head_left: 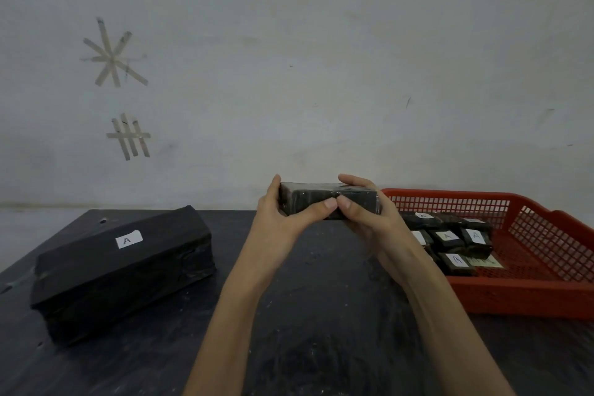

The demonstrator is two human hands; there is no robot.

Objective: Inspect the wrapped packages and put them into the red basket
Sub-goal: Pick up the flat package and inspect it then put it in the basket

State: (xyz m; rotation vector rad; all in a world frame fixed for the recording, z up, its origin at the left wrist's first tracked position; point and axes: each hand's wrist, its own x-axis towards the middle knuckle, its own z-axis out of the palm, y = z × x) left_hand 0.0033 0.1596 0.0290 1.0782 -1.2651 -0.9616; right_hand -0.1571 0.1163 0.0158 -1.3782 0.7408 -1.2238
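Package inspection, head view. A small dark film-wrapped package (308, 195) is held above the worktop (321, 315) at centre, its long axis running left to right. The left hand (279, 215) takes the left end and the right hand (363, 215) the right end. Each grip is curled round the package, fingers over its top edge, with the 2 thumbs pressed on the near face and meeting tip to tip at its middle. The red basket (530, 296) stands just to the right of the held package, beyond the right hand, which is therefore the nearer one. Several small labelled packages (450, 238) lie inside it. A larger black wrapped package (122, 270), labelled "A", lies on the worktop well apart to the left. Judged step: inspection in hand; the transfer calls for a short rightward carry over the basket's left rim.
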